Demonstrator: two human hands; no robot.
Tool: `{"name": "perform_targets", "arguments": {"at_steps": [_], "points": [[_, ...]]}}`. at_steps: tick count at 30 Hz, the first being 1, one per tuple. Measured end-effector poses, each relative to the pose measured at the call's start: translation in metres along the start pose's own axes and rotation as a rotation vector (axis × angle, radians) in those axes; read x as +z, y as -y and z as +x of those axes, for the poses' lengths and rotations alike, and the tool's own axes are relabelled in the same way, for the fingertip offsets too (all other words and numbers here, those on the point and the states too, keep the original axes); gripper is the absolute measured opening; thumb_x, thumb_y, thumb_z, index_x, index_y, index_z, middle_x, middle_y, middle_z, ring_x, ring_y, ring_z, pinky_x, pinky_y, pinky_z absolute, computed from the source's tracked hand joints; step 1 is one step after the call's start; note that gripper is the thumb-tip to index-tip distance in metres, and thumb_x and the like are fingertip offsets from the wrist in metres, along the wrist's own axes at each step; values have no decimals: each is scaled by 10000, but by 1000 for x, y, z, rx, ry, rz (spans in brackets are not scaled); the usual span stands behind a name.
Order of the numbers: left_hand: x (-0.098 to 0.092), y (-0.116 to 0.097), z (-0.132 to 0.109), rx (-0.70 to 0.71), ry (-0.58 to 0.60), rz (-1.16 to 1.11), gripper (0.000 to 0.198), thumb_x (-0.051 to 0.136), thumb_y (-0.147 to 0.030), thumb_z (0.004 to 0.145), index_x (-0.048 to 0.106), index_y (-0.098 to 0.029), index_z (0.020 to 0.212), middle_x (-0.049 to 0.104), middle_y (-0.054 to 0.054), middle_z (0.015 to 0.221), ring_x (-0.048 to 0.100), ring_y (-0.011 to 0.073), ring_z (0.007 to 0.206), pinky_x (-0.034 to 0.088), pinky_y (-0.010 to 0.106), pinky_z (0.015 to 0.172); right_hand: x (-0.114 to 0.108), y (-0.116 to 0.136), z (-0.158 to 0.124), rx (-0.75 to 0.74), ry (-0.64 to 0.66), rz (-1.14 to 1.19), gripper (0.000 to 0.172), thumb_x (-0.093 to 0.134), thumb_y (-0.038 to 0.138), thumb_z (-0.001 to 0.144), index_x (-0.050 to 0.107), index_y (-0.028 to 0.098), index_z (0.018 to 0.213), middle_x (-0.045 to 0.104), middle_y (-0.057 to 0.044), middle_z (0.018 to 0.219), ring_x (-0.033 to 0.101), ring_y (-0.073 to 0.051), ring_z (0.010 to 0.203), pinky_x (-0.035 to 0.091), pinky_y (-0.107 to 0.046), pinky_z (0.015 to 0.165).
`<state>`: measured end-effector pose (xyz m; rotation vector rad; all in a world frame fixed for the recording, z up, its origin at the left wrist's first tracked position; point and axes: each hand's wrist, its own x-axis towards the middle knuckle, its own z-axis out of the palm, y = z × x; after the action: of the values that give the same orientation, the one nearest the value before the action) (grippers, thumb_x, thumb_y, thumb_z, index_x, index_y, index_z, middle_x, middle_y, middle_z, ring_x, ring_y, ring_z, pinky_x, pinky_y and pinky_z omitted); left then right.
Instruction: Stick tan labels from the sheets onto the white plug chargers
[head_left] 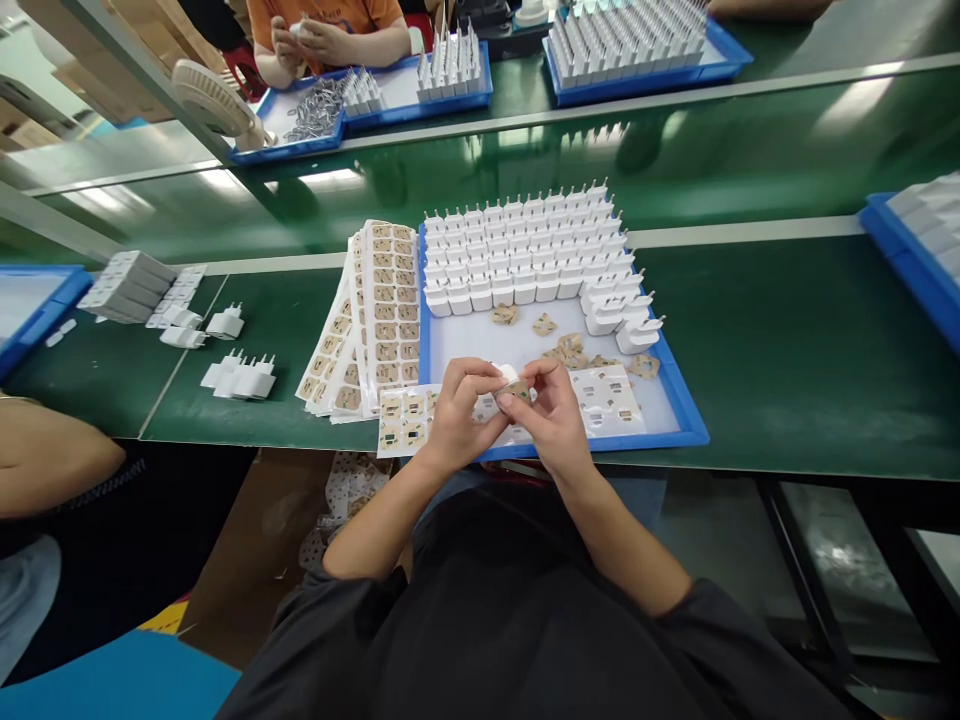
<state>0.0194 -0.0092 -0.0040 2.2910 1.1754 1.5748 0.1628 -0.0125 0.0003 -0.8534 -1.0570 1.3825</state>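
Above the near part of a blue-rimmed tray (686,415), my left hand (463,412) is closed on a small white power adapter (508,374). My right hand (551,410) grips the same adapter from the other side, its thumb on a tan die-cut sticker (517,392) at the adapter's near face. Fingers hide much of both. Under my hands lies a sticker sheet (405,420), with tan stickers at its left and bare backing at its right. Rows of white plug adapters (525,250) stand pins up in the tray. Loose tan sticker pieces (568,350) lie in front of them.
Stacked sticker sheets (382,310) lie left of the tray. Further left are loose adapters (240,375) and stacked white blocks (129,285). A co-worker's arm (52,455) rests at left. Another person's hands (304,42) work across the bench. Another blue tray (904,250) stands at right.
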Motion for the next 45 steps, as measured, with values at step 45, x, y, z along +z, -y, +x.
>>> {"name": "perform_targets", "arguments": {"at_steps": [45], "points": [[-31,4,9,-395,-145,-35,429,707,-198,823,589,-240,1234,640,72,1141,646,185,1032,571,273,791,-50,-5,51,-335,14,-1136,363,514,370,939,658,196,1223,640,-181,1292,675,-310,1046,539,-522,945]]}}
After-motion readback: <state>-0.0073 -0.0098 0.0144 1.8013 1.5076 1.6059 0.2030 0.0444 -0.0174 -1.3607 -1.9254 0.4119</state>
